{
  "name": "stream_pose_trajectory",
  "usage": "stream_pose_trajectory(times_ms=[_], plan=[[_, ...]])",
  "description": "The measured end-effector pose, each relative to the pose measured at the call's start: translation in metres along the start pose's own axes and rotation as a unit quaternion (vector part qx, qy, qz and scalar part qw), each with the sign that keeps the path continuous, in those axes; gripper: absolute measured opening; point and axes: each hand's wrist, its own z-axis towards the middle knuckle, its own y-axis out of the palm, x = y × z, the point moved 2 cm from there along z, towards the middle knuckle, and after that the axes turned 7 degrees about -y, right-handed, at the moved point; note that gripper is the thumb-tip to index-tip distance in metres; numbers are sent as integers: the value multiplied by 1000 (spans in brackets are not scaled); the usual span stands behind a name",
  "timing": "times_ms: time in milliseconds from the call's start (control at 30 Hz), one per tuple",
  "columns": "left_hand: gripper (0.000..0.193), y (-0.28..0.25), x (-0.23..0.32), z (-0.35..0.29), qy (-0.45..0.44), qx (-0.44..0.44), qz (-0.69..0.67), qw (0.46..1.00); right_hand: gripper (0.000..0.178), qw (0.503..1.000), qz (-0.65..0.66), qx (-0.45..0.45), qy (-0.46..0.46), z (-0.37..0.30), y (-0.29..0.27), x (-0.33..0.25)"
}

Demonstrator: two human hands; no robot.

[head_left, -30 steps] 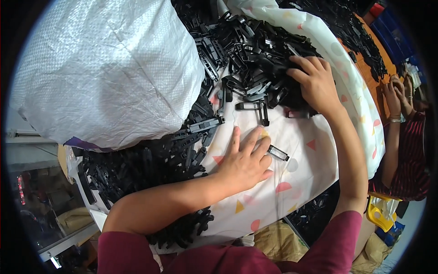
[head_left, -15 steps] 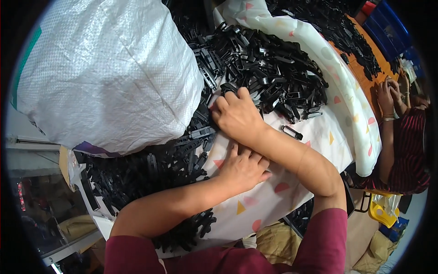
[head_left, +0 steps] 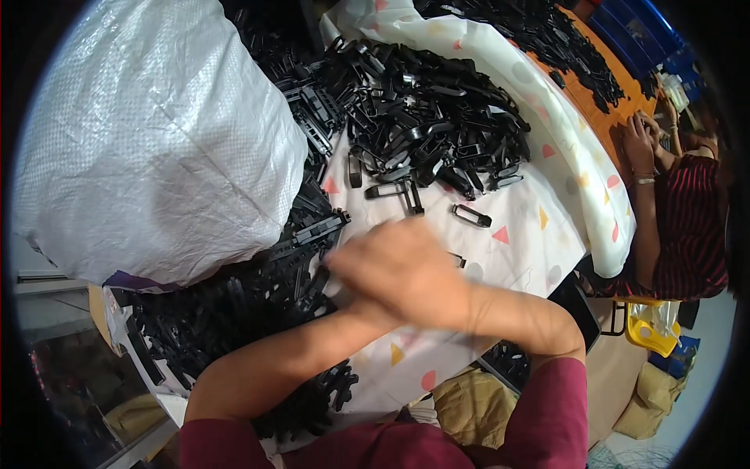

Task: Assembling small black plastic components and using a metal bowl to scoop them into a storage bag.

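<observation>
My right hand (head_left: 406,270) crosses over my left hand (head_left: 366,314) above a white patterned cloth (head_left: 516,258). The right is smeared by motion, so what its fingers do or hold is hidden. Only the wrist and back edge of my left hand show; its fingers are covered. Just beyond them lie a few loose black plastic frames (head_left: 472,216), rectangular with open middles. A heap of similar black plastic parts (head_left: 437,117) rises on the cloth farther off. To the left, ribbed black plastic parts (head_left: 320,228) lie close to the right hand's fingers.
A large white woven sack (head_left: 156,141) stands at the left, over more black parts (head_left: 219,320). At the far right another person's hands (head_left: 642,141) rest by an orange table (head_left: 601,102). A blue bin (head_left: 637,31) and a yellow container (head_left: 652,328) are there too.
My right hand has drawn back toward me and now covers my left hand. Loose black frames near the heap have come into sight. The whole view has shifted slightly.
</observation>
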Motion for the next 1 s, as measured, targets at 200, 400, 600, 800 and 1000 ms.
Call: stream_pose_trajectory(times_ms=[200,400,600,800,1000], plan=[[37,-39,36,5,133,13,216,967,27,850,-394,108,331,-69,-92,151],[36,-44,37,4,128,17,230,964,73,840,-24,106,532,-48,-93,215],[36,-40,37,5,135,15,222,965,79,911,-73,60,401,-7,-50,229],[36,-41,38,4,132,19,224,965,50,968,-223,-52,100,21,-35,177],[33,-40,37,4,120,-7,241,963,41,945,-316,-6,82,12,-28,109]])
